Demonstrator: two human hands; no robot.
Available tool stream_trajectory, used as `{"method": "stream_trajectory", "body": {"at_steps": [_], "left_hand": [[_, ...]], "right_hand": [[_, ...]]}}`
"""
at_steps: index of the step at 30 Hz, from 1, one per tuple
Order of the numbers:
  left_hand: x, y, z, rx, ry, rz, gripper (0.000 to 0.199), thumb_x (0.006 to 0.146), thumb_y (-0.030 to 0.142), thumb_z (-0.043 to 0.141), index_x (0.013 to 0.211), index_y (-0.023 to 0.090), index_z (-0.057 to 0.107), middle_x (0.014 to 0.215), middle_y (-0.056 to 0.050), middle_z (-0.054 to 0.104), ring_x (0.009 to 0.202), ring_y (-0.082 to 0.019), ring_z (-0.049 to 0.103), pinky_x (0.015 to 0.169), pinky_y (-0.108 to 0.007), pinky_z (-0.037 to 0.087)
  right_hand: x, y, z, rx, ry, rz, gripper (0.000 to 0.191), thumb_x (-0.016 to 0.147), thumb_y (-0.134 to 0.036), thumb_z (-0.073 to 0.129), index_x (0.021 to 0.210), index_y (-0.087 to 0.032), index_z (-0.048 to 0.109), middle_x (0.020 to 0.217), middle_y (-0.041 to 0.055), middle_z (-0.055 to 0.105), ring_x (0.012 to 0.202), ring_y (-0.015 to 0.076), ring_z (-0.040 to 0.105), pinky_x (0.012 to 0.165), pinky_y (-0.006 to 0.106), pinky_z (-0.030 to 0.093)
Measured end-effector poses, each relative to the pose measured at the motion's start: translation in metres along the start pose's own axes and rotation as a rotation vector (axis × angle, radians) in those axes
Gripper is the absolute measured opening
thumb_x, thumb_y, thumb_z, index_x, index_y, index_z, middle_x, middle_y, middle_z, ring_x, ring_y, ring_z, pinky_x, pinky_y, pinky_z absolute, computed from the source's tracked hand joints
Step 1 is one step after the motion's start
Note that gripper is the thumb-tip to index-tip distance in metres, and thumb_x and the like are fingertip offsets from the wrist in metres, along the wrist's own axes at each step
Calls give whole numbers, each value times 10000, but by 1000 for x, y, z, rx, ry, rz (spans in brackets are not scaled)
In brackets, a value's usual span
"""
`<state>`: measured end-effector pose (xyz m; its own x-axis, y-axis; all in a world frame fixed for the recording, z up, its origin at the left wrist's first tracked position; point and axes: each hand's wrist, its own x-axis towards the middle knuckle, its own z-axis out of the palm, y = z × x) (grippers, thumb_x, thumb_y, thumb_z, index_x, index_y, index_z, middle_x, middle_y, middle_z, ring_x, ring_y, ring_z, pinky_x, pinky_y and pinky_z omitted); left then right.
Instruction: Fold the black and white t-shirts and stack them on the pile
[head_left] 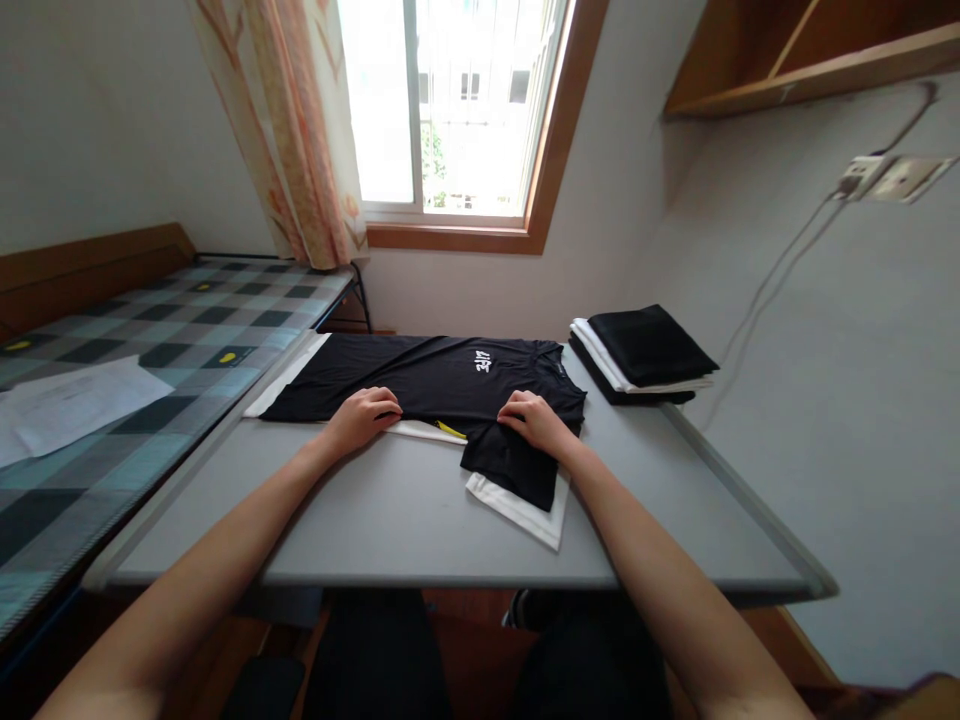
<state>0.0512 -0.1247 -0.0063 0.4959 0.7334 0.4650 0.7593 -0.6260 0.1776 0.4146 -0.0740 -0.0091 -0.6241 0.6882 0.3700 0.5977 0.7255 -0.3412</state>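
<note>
A black shirt with white lettering lies sideways on the grey table, its neckline to the right and one sleeve toward me. Beneath it a white garment shows at the left end, along the near edge and past the sleeve. My left hand pinches the shirt's near edge left of centre. My right hand has its fingers closed on the shirt near the sleeve's top. A small yellow strip lies at the near edge between my hands.
A stack of folded black and white clothes sits at the table's back right. To the left, a bed with a checked cover holds papers. Behind are a window and curtain; a cable hangs from a right-wall socket.
</note>
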Motion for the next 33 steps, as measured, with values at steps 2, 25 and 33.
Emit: {"method": "stream_trajectory", "body": {"at_steps": [2, 25, 33], "left_hand": [[-1, -1, -1, 6, -4, 6, 229, 926, 361, 540, 897, 231, 725, 959, -41, 691, 868, -175, 623, 808, -314, 448], [1, 0, -3, -63, 5, -80, 265, 934, 358, 506, 967, 216, 727, 939, -59, 733, 858, -192, 655, 822, -335, 467], [0, 0, -7, -62, 14, -52, 285, 953, 373, 482, 971, 215, 718, 933, -58, 730, 840, -186, 649, 797, -324, 458]], "right_hand": [[0, -1, 0, -19, 3, -13, 139, 893, -237, 615, 835, -201, 736, 879, 71, 648, 854, 203, 568, 801, 337, 448], [4, -36, 10, 46, 32, -149, 145, 886, -275, 642, 904, -285, 785, 942, 62, 651, 902, 199, 549, 893, 395, 388], [4, -33, -4, 334, 61, -103, 163, 873, -305, 633, 911, -255, 783, 905, 66, 655, 869, 192, 599, 832, 364, 490]]}}
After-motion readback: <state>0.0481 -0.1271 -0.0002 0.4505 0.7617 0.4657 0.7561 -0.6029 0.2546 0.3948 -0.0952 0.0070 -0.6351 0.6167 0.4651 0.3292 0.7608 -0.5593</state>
